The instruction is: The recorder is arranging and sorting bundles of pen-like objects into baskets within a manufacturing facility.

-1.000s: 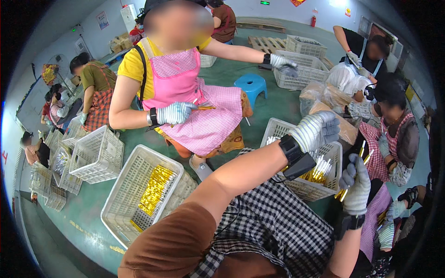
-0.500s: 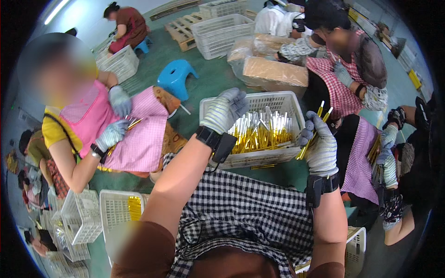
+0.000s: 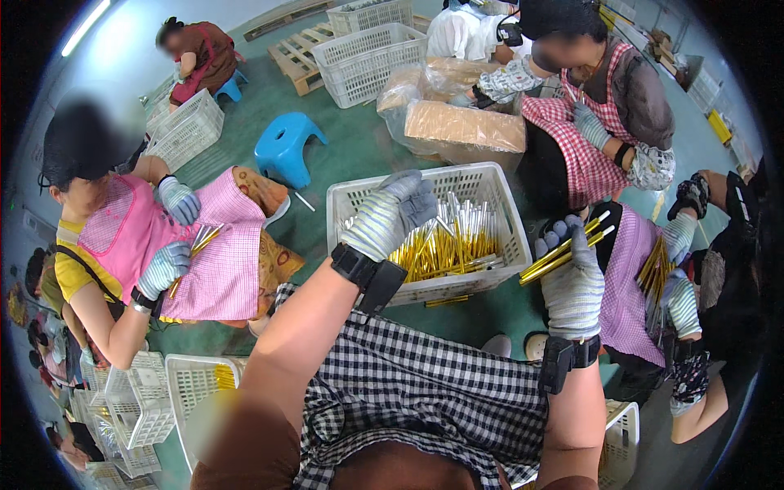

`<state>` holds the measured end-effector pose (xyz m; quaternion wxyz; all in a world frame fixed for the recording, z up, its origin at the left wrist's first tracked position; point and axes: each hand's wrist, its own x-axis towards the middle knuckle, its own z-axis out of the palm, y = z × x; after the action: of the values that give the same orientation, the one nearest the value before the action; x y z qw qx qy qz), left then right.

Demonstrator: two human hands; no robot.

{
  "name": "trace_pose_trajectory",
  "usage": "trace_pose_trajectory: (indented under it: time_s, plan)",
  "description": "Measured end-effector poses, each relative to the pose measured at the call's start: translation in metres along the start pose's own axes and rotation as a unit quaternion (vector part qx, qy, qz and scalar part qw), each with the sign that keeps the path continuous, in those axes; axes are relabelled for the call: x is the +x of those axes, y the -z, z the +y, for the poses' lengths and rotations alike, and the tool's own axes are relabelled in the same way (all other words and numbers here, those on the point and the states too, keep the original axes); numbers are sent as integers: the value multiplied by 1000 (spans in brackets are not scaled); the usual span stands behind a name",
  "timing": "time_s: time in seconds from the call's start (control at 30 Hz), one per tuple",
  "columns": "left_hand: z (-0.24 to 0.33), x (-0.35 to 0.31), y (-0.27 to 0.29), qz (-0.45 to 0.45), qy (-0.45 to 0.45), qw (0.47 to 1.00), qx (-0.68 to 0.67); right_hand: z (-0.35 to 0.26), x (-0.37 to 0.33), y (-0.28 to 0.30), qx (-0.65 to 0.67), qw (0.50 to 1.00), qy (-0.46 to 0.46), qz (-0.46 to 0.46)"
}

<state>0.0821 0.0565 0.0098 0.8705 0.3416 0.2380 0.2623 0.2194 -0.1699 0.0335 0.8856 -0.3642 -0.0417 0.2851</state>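
In my right hand (image 3: 572, 278), gloved in striped knit with grey fingertips, a few slim gold tubes (image 3: 541, 268) with white ends are gripped at a slant. That hand is just right of a white plastic basket (image 3: 513, 214). Inside the basket lies a pile of gold and silver tubes (image 3: 457, 237), many with their silver ends upward. My left hand (image 3: 392, 214), in a matching glove, hovers over the basket's left side near the pile. Its fingers are loosely bent, and nothing shows in them, though the palm side is hidden.
A person in a pink apron (image 3: 122, 216) sits at left holding tubes; another holds tubes (image 3: 656, 269) at right. Beyond the basket are a blue stool (image 3: 287, 147), a plastic-wrapped carton (image 3: 465, 126) and a white crate (image 3: 367, 69). More tubes (image 3: 446, 301) lie beside the basket's near edge.
The view has shifted, so the basket and stool sit further left in it. The tubes in my right hand have tilted to a flatter slant. My left hand remains over the basket.
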Motion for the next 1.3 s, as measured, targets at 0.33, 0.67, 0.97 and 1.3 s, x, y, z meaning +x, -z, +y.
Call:
trace_pose_trajectory:
  time_s: [0.33, 0.67, 0.97, 1.3]
  plan:
    - [-51, -43, -42, -325, 30, 881, 343, 29, -14, -12, 42, 991, -59, -108]
    - [-60, -63, -51, -276, 128, 876, 375, 34, -35, -38, -178, 981, -51, -48]
    - [-51, -63, -57, -251, 92, 872, 410, 36, -8, -21, -174, 983, -47, -31]
    - [-38, -47, -49, -152, 76, 938, 302, -25, 149, 1, 74, 987, -21, 138]
